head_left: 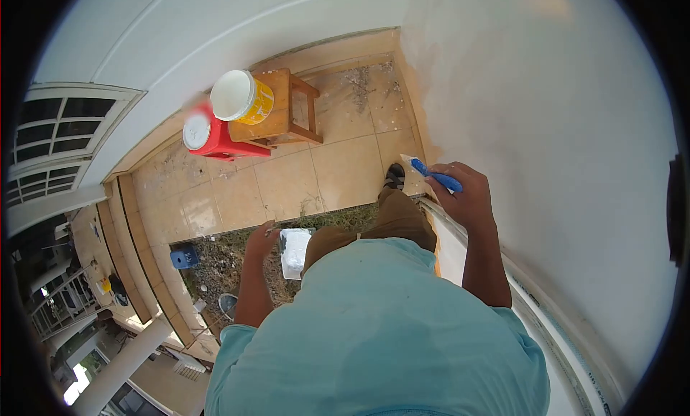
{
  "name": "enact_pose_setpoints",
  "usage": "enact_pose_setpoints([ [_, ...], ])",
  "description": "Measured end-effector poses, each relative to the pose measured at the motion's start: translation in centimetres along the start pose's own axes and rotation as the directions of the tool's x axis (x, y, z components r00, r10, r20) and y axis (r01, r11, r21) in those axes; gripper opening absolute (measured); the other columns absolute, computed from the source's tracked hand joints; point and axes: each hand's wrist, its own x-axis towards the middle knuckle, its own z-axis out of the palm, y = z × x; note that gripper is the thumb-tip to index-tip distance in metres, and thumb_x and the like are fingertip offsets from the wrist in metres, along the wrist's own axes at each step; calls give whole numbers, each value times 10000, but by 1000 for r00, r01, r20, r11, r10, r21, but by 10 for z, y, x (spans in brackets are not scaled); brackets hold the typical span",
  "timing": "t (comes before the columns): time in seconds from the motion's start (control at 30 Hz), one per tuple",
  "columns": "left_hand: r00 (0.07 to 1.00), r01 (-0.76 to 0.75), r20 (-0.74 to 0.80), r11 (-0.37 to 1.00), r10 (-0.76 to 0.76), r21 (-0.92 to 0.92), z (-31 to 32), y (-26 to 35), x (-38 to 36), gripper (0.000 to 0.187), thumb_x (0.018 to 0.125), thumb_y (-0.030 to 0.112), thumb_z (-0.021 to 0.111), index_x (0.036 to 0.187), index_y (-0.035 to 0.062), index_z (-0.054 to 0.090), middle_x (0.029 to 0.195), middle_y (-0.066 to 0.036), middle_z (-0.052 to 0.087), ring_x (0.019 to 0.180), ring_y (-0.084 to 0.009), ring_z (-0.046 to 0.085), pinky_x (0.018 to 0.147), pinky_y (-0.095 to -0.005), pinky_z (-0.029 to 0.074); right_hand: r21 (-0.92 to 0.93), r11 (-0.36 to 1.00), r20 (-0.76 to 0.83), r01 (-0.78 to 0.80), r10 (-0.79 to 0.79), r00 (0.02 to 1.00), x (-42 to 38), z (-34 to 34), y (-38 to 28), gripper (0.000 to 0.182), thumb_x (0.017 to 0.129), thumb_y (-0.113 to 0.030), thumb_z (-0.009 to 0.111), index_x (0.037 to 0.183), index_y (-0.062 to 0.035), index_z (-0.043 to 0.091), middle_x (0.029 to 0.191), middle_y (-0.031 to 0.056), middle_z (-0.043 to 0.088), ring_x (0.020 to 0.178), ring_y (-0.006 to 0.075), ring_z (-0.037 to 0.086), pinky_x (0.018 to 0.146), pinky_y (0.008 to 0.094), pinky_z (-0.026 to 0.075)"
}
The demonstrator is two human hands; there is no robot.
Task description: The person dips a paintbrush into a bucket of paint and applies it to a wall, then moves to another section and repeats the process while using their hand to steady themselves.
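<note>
My right hand (466, 191) is closed around the blue handle of a paintbrush (419, 167). The brush's pale bristles point away from me, close to the foot of the white wall (546, 143). My left hand (261, 241) hangs low on the other side, its fingers loosely curled and a little apart, with whitish marks on them. Just beside its fingertips is a white tray (294, 251) holding white material, partly covered by my brown trousers (334, 245).
Ahead, a white-and-yellow bucket (259, 103) stands on a wooden stool (296, 107). A red stool (219, 139) next to it bears a white-lidded tub (195, 131). Steps (136, 251) lie left, and a blue container (185, 257) sits by the gravel strip (223, 261). My sandalled foot (394, 176) is on tiles.
</note>
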Motion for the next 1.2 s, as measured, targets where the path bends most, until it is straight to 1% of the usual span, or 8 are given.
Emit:
enact_pose_setpoints([
  [0.17,931,-147,-362,959,51,-242,-61,93,-10,442,895,278,654,1305,134,573,1206,-140,645,1116,-274,611,893,-373,496,28,985,47,169,-171,984,98,-10,-9,132,786,-130,755,888,-62,706,813,79,699,631,209,658,566,292,510],
  [0.33,928,41,-331,927,-174,-374,-34,0,19,423,900,262,651,1272,69,589,1163,-145,662,1059,-237,639,859,-340,513,-16,962,120,271,-268,956,174,12,-58,132,783,-106,757,890,-51,705,810,86,698,648,212,666,581,294,516],
  [0.4,826,118,-286,645,-486,-755,-16,-53,51,393,922,261,625,1224,11,609,1124,-128,677,1017,-217,650,861,-344,523,-7,957,72,290,-289,955,192,29,-89,113,792,-103,748,877,-43,704,816,89,701,677,204,675,609,288,523],
  [0.47,767,-70,-342,459,-543,-886,-19,-72,77,348,937,268,614,1141,-13,648,1057,-96,691,961,-185,648,840,-332,519,10,964,13,265,-265,964,207,47,-124,111,793,-102,749,873,-39,704,820,91,703,694,201,680,625,282,525],
  [0.63,830,-220,-455,559,-323,-799,-113,-44,129,321,933,294,630,1030,-7,680,983,-89,706,918,-186,654,802,-302,501,53,963,-40,263,-261,964,244,106,-184,123,795,-98,753,879,-21,706,834,96,711,740,182,690,668,273,529],
  [0.83,776,-346,-628,872,60,-345,-236,-19,153,254,896,268,648,1074,91,687,1027,-136,696,965,-283,658,839,-370,507,43,953,100,298,-301,948,298,180,-234,134,802,-84,754,889,3,701,829,88,711,748,152,682,677,268,529],
  [1.0,772,-255,-625,843,-117,-473,-231,-35,162,278,900,274,647,1105,90,680,1058,-140,688,981,-298,648,845,-381,507,384,913,193,-139,68,979,350,263,-208,174,817,-69,748,945,24,675,836,69,694,712,119,663,658,263,533],
  [1.2,807,-63,-511,818,-295,-572,-202,-3,94,243,883,209,662,1093,90,690,1066,-120,691,978,-260,656,841,-366,507,469,793,429,-388,180,885,402,361,-150,196,814,-84,736,971,-4,651,849,65,679,739,128,669,663,280,531],
])
